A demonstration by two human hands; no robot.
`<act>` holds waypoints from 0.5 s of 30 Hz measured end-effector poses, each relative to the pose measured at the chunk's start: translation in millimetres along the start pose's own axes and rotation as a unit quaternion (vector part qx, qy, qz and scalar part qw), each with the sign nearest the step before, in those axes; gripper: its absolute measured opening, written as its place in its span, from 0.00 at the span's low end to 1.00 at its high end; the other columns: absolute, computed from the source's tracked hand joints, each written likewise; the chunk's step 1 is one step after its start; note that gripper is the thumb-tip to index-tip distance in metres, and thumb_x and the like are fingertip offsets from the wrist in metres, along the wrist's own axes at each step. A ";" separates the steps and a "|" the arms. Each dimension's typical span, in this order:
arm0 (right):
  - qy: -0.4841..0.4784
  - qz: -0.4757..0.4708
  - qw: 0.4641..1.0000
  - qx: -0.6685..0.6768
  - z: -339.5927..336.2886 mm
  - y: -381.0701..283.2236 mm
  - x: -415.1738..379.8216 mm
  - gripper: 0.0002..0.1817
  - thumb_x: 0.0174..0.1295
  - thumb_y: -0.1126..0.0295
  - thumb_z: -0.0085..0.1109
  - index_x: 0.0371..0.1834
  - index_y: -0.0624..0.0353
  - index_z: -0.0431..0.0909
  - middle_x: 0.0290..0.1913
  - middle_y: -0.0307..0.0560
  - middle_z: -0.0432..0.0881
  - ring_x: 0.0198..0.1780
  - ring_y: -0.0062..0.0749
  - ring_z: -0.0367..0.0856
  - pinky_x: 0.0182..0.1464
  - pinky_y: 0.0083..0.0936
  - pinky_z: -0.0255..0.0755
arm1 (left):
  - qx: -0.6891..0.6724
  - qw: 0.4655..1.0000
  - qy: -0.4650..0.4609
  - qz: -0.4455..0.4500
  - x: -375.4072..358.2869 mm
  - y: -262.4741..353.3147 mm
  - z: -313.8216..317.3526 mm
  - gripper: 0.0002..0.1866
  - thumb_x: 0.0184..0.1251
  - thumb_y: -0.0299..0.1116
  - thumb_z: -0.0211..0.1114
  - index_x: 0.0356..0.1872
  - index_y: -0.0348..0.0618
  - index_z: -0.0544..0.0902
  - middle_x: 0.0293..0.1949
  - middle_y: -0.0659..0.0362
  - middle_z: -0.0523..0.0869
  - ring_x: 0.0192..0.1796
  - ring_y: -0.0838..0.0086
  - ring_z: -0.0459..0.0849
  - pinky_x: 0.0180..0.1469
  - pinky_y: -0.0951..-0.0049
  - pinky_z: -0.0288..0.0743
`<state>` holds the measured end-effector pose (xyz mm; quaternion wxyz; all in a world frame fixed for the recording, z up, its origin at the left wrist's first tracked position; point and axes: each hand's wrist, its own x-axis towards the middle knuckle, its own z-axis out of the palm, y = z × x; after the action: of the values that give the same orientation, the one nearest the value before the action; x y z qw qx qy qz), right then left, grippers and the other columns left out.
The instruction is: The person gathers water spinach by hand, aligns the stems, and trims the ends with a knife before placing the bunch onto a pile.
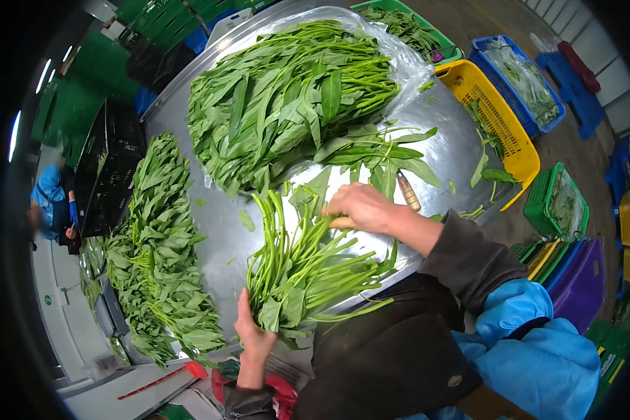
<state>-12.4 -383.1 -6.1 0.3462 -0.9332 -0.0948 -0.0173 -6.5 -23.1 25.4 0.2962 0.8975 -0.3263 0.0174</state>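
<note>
A loose bunch of water spinach (pixel 297 262), with long green stems and leaves, is held over the near edge of the metal table. My left hand (pixel 256 334) grips it from the lower side, thumb up and the other fingers hidden behind leaves. At the bunch's upper side, my right hand (pixel 360 208) has its fingers closed on stems or leaves; the fingertips are partly hidden. Just right of that hand, a small knife (pixel 407 193) with a brass-coloured handle lies on the metal. Loose water spinach leaves (pixel 381 154) lie beyond it.
A large water spinach heap (pixel 294 98) rests on plastic sheeting (pixel 409 66) on the metal table (pixel 224 269). Bundled greens (pixel 162 245) line the left side. A yellow crate (pixel 514 150), blue crate (pixel 518 84) and green crate (pixel 560 203) stand right. Another person (pixel 51 196) is far left.
</note>
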 end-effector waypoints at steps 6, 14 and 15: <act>0.055 0.029 0.978 0.199 14.9 10.2 -2.0 0.09 0.62 0.64 0.60 0.38 0.56 0.84 0.33 0.42 0.85 0.39 0.35 0.83 0.42 0.28 0.73 | -0.070 0.995 -0.033 -0.069 -4.1 5.6 -6.9 0.47 0.45 0.21 0.72 0.69 0.30 0.57 0.58 0.42 0.77 0.58 0.60 0.79 0.62 0.66 0.69; 0.241 0.272 0.571 0.737 17.0 36.7 -5.7 0.25 0.70 0.54 0.46 0.61 0.61 0.67 0.50 0.50 0.78 0.50 0.35 0.79 0.55 0.32 0.72 | -0.009 0.999 0.034 0.021 0.4 12.0 -3.4 0.41 0.49 0.29 0.74 0.65 0.30 0.63 0.50 0.41 0.81 0.47 0.54 0.85 0.51 0.63 0.78; 0.120 0.296 0.596 0.737 10.6 28.3 -9.9 0.32 0.69 0.51 0.46 0.69 0.61 0.59 0.59 0.51 0.75 0.55 0.37 0.78 0.58 0.34 0.71 | -0.024 1.000 0.015 0.000 -3.7 10.0 -5.4 0.43 0.47 0.25 0.72 0.67 0.29 0.60 0.55 0.42 0.77 0.54 0.57 0.81 0.58 0.64 0.72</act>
<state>-17.2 -398.9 -33.4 0.9103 -0.3273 0.2485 0.0502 -14.5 -24.2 34.2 0.3225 0.8898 -0.3220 0.0232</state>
